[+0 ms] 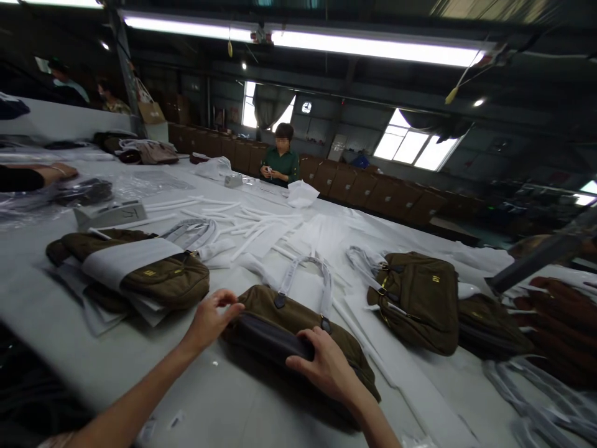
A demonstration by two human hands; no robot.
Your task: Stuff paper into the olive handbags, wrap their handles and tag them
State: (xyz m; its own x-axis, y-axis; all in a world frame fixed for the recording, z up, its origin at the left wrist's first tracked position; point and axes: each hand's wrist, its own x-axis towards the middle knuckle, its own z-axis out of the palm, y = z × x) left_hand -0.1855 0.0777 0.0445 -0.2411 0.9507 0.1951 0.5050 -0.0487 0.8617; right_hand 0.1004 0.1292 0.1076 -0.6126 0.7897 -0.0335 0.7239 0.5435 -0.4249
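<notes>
An olive-brown handbag [345, 339] lies tilted on the table in front of me, its dark, smooth panel [268, 336] facing me. Its two handles [325, 286] are wrapped in pale, translucent material and point away. At the bag's left end, my left hand [212, 320] has its thumb and fingers closed at the corner; the exact contact is partly hidden. My right hand [326, 364] grips the dark panel right of its middle, thumb toward me and fingers over the far side.
Stacked olive bags [186, 280] with white sheets lie left; another olive bag [424, 298] stands right, near brown bags [559, 323]. White strips [261, 224] litter the table [261, 410]. A co-worker [281, 158] is across the table, and another person's arm [37, 175] reaches in from the left.
</notes>
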